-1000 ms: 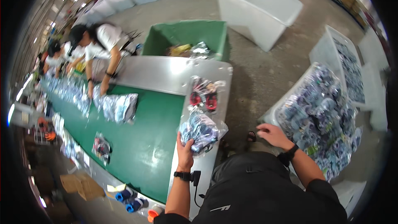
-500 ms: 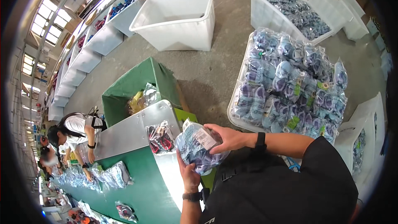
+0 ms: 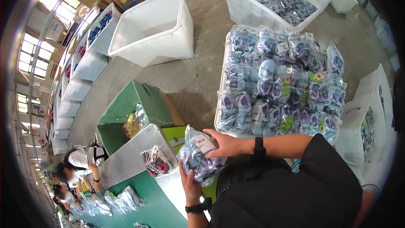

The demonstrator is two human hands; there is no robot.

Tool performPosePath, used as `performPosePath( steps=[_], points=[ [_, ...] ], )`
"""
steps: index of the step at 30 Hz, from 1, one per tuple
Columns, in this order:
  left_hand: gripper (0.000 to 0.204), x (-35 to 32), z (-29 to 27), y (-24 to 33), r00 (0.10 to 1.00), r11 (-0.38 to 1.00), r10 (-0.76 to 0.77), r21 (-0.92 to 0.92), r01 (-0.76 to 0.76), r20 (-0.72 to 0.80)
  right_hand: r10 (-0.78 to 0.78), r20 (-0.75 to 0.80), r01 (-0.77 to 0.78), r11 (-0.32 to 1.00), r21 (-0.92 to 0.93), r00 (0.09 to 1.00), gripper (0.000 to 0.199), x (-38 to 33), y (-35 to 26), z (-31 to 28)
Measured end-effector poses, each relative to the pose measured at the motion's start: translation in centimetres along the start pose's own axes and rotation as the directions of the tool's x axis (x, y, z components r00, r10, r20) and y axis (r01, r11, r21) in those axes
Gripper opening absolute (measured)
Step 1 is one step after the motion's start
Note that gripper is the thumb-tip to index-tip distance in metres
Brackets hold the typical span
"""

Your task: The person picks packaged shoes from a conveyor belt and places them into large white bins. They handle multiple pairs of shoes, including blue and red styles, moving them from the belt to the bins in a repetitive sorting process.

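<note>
Between my two hands is a bundle of light blue and purple shoes (image 3: 196, 162) in clear plastic bags, with a white printed label on top. My left hand (image 3: 192, 188) grips it from below and the near side, fingers pressed against the plastic. Over the top right edge, my right hand (image 3: 225, 143) clasps it, thumb by the label. How many pairs are in the bundle I cannot tell. Just left of it, a bagged pair of black and red shoes (image 3: 159, 161) lies on the metal end of the work table (image 3: 126, 154).
Rows of bagged blue and purple shoes fill a white tub (image 3: 223, 84) ahead right. A green-lined bin (image 3: 122, 101) stands past the table end. Further off are a white tub (image 3: 152, 33) and another full of bagged shoes (image 3: 274, 0). Co-workers (image 3: 82, 160) handle bags at left.
The view has turned to the right, so tubs and table appear shifted. Both hands keep hold of the bagged shoes, which are tilted a little differently.
</note>
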State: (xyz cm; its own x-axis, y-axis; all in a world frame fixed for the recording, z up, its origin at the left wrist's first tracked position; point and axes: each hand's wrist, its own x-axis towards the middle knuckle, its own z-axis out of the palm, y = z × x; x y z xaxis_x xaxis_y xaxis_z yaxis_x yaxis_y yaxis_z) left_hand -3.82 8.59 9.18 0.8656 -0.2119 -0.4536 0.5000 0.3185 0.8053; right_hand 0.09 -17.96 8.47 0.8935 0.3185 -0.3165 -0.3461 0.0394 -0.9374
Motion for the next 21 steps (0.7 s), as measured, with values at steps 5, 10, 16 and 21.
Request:
performPosePath(
  steps=[5,10,16,21],
  points=[
    [0.077,-0.2,-1.5,-2.2,0.992,0.898,0.011,0.438,0.047,-0.128,0.027,-0.164,-0.038,0.997,-0.067,0.986,0.104,1.4,0.2,-5.2],
    [0.075,-2.7,-3.7,-3.0,0.980,0.653,0.088,0.753,0.081,-0.181,-0.222,-0.439,0.273,0.960,0.055,0.871,0.082,0.7,-0.7,-15.2],
    [0.071,-5.7,-6.2,-4.4,0.958,0.583,0.049,0.787,0.204,-0.284,-0.242,-0.753,-0.272,0.830,-0.487,0.611,0.073,0.6,3.6,-26.4],
    [0.063,-7.8,-8.2,-4.8,0.948,0.528,0.012,0.807,0.264,-0.318,-0.300,-0.793,-0.533,0.610,-0.587,0.530,0.067,1.0,7.7,-26.5]
  ],
)
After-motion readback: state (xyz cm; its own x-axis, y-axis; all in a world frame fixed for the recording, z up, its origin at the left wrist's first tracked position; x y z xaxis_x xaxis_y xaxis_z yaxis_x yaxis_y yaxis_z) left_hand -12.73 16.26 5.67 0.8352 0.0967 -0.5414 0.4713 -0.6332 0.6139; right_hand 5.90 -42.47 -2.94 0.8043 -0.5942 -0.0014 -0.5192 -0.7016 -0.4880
